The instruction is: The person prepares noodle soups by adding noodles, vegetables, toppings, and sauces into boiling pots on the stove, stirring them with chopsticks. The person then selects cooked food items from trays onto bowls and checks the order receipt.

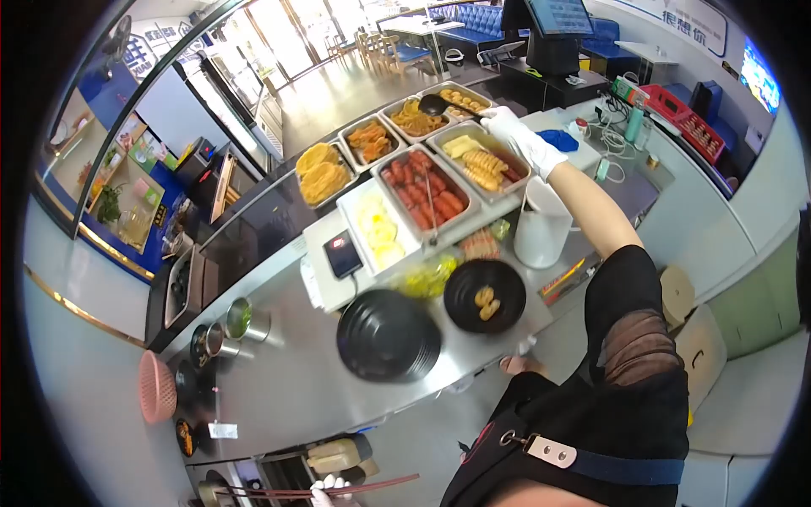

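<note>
My right hand [515,139], in a white glove, reaches out over the food pans and is closed on the handle of a black ladle [432,105]. The ladle's bowl is over the far pans, by one of yellow-brown food [414,120] and one of small round pieces [460,100]. At the bottom edge my left hand [331,488], also gloved and partly cut off, grips long brown chopsticks [380,485]. On the counter's near side stands a black bowl [456,286] with a few pale brown pieces [486,302] in it, next to stacked black bowls [384,338].
Nearer pans hold red sausages [418,190] and scored yellow food [483,169]. A white tray [401,253] of pale slices sits by a scale display [341,253]. A white pitcher [541,224] stands at right. Metal cups [253,321] and a pink basket [157,387] are left.
</note>
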A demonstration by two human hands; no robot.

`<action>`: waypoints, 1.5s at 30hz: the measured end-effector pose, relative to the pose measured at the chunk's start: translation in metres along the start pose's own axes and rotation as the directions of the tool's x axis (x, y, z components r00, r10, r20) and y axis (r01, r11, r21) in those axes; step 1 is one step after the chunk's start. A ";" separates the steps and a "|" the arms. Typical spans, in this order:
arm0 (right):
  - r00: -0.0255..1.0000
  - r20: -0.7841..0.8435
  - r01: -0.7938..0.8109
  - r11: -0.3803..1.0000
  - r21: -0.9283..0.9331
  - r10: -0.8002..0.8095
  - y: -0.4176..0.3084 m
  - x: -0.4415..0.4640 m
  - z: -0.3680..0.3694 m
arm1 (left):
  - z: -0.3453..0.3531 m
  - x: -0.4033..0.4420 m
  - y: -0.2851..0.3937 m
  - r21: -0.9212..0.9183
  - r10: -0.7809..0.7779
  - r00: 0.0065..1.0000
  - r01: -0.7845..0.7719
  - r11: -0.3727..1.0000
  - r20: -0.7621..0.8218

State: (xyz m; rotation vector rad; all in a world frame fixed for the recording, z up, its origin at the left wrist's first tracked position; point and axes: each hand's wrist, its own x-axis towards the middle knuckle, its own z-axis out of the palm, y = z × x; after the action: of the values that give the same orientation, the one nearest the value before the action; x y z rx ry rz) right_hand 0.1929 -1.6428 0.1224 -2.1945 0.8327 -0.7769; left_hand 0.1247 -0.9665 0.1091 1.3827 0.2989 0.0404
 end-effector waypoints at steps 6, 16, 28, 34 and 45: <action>0.975 -0.224 -0.087 0.931 -0.354 0.006 0.147 0.144 -0.002 | 0.163 -0.009 -0.029 0.014 -0.052 0.992 0.050 0.999 0.118; 0.993 0.011 -0.092 0.847 -0.524 0.114 0.239 0.223 0.046 | 0.371 -0.010 -0.043 0.003 -0.143 0.856 0.163 0.987 0.496; 0.561 0.244 0.788 0.600 0.137 -0.791 0.107 0.005 -0.094 | 0.576 -0.072 -0.112 -0.083 -0.293 0.372 0.731 0.677 0.881; 0.675 0.151 0.695 0.691 0.199 -0.722 0.133 -0.040 -0.121 | 0.596 -0.105 -0.130 0.106 -0.341 0.306 0.586 0.804 0.889; 0.951 -0.207 0.101 0.402 0.910 0.230 0.178 -0.060 -0.166 | 0.563 -0.027 -0.206 0.672 -0.410 0.661 -0.196 0.714 0.629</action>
State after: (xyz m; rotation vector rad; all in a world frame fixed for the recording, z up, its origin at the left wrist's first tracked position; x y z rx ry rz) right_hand -0.0213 -1.7629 0.0745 -1.0139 0.4077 -1.1898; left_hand 0.1996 -1.5523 0.0018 2.0002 -0.3635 -0.8473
